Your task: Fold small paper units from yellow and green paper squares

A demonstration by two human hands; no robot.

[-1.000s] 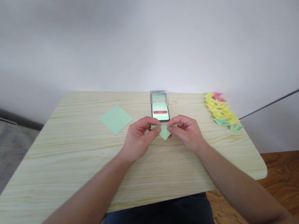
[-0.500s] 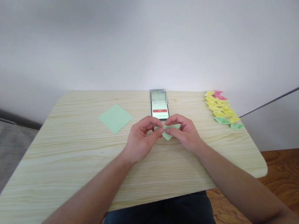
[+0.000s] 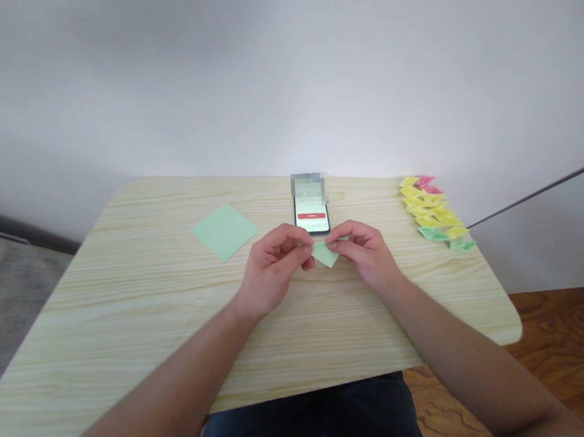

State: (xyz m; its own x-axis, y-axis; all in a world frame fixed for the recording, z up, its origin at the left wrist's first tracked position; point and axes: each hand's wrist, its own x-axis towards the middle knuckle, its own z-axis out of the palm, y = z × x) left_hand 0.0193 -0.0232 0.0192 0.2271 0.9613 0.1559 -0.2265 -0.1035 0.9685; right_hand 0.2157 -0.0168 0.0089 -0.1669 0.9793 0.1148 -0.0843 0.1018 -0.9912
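Observation:
A small folded piece of green paper is held just above the table, its lower point facing me. My left hand pinches its left end between thumb and fingers. On the opposite side, my right hand grips the upper right part, thumb in front and index finger along the top edge. My fingers cover both ends of the paper. Directly beyond my hands lies a phone with a lit screen and a red bar. To the left, a flat green paper square rests on the table.
Several folded paper pieces, yellow, pink and green, stand in rows near the right edge of the pale wooden table. A white wall rises behind the table's far edge.
My hands closed in on the paper's middle, then moved apart again, the left one shifting slightly left. More of the paper's centre shows between them now. The square and phone stay put.

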